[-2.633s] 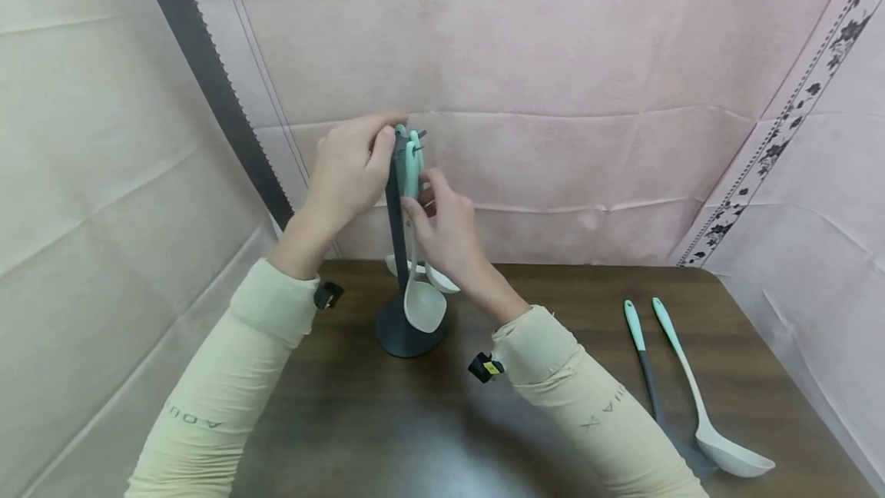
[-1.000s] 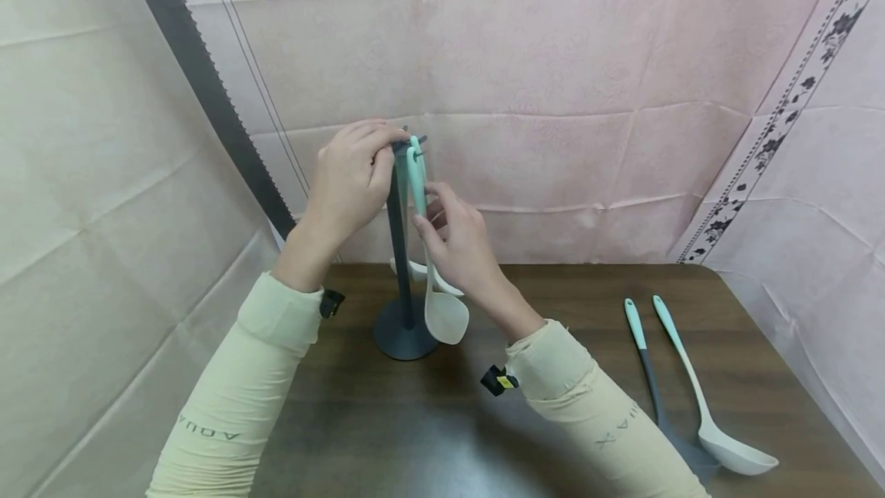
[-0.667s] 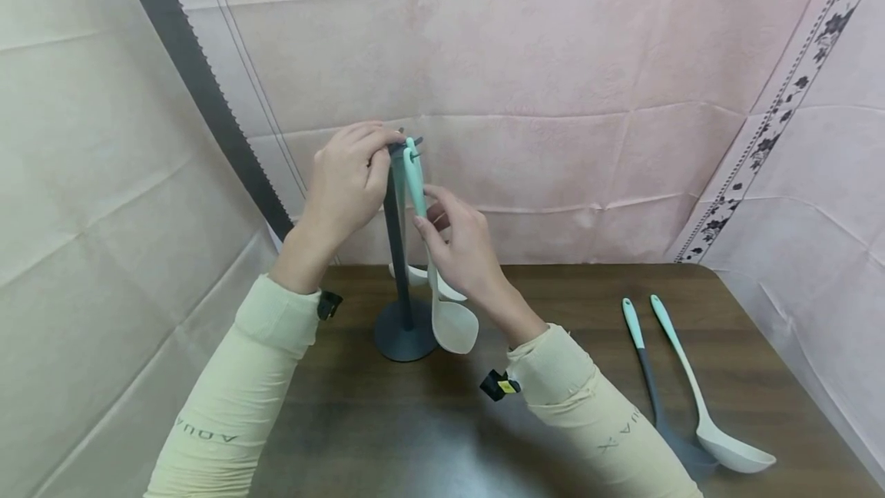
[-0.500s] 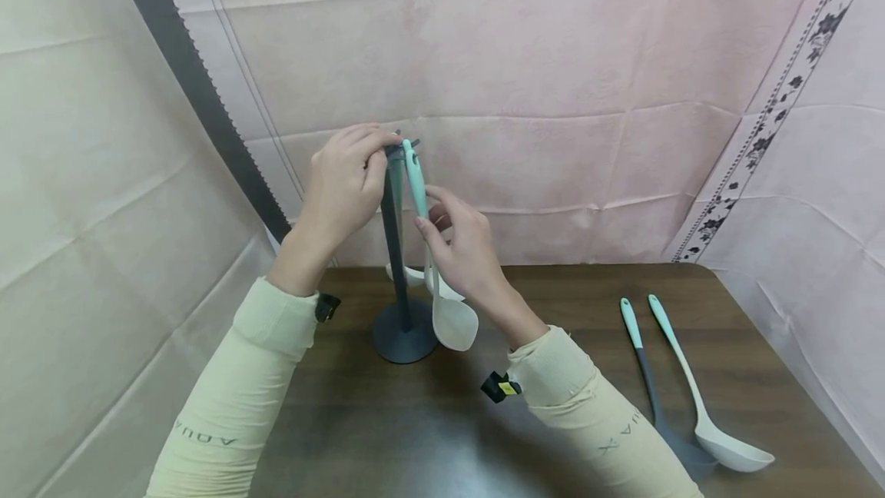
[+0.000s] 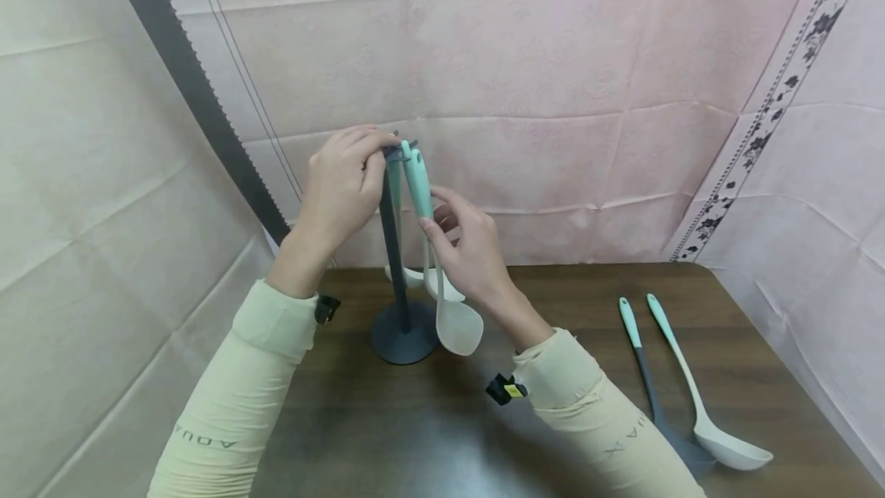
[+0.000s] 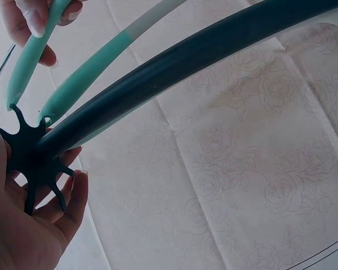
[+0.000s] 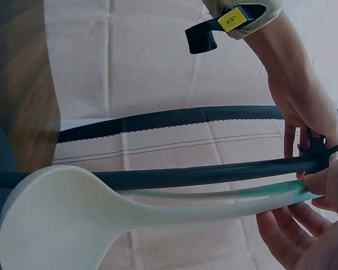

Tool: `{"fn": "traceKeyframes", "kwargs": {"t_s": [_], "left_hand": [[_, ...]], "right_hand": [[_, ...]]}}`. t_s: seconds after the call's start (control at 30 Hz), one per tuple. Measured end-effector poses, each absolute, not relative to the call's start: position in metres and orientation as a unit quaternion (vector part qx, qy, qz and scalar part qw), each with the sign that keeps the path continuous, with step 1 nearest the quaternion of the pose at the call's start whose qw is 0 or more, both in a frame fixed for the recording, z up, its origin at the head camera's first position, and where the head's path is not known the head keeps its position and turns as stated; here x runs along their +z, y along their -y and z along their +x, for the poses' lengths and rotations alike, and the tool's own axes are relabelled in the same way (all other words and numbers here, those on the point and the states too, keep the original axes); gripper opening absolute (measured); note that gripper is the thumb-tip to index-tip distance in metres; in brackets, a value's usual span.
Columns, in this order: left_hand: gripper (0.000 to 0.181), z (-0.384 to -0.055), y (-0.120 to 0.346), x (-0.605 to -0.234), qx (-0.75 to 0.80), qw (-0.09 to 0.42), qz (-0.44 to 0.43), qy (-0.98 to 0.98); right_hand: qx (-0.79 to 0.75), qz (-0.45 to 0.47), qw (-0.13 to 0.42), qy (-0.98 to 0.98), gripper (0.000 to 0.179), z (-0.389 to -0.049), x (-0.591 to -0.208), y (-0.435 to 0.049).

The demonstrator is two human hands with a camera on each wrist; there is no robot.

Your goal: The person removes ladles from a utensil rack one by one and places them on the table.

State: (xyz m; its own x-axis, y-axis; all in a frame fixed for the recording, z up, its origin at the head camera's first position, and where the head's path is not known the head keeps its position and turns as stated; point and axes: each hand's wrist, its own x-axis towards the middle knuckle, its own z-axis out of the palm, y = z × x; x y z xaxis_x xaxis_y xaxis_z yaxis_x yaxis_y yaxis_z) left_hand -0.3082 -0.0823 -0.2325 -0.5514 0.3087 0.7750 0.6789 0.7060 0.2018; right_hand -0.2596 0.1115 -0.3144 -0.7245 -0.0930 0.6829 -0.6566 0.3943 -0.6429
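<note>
My right hand (image 5: 470,244) pinches the mint handle of a cooking spoon (image 5: 459,327) with a broad white head. Its handle end sits right at a hook tip in the left wrist view, and the head hangs tilted out to the right. My left hand (image 5: 349,179) grips the hooked top of a dark utensil stand (image 5: 392,229), fingers curled around the hooks (image 6: 31,152). Behind the spoon, another mint-handled utensil (image 6: 87,76) hangs from a neighbouring hook. White heads of hanging utensils (image 5: 445,287) show low behind the post, partly hidden.
On the right of the brown wooden table (image 5: 553,306) lie a dark turner (image 5: 646,375), its blade partly hidden by my right sleeve, and a white ladle (image 5: 726,444), both mint-handled. The stand's round base (image 5: 401,340) rests near the back edge. Cloth-covered walls (image 5: 539,83) surround the table.
My right hand has drawn the cooking spoon rightward, its head swinging out from the post and its handle end shifting toward the hook tip. My left hand has stayed on the stand's top.
</note>
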Motion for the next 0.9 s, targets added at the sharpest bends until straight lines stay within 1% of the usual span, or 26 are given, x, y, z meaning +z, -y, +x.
{"fn": "traceKeyframes", "kwargs": {"t_s": [0.27, 0.53, 0.9], "left_hand": [[0.042, -0.311, 0.082, -0.234, -0.243, 0.390, -0.297, 0.837], [0.043, -0.310, 0.083, -0.234, -0.246, 0.384, -0.293, 0.840], [0.042, -0.310, 0.082, -0.235, -0.249, 0.387, -0.295, 0.837]], "right_hand": [[0.488, 0.237, 0.290, 0.788, 0.040, -0.260, -0.313, -0.118], [0.466, 0.241, 0.266, 0.809, 0.041, -0.261, -0.322, -0.120], [0.480, 0.235, 0.252, 0.807, 0.040, -0.263, -0.334, -0.126]]}}
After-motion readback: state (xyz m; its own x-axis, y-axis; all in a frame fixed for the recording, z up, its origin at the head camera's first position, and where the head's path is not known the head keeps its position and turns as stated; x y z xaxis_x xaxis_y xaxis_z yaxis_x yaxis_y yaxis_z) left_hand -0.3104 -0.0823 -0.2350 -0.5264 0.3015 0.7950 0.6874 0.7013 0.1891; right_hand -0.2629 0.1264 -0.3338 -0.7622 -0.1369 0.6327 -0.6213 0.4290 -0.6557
